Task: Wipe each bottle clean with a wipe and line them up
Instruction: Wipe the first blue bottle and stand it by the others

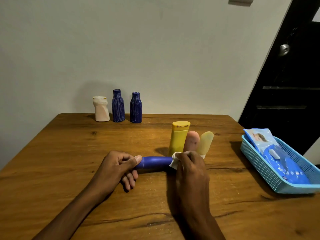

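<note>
Wiping is under way: the left hand grips one end of a blue tube held level just above the tabletop, while the right hand clutches a white wipe around its other end. Next, probably, it joins the far row. Behind stand three unwiped: a yellow tube, a peach one, a pale yellow one. Far back, three lined up: one white bottle, two ribbed blue bottles. Seven in all.

Three bottles stand in a row at the wooden tabletop's far edge; a blue plastic basket sits right.
</note>
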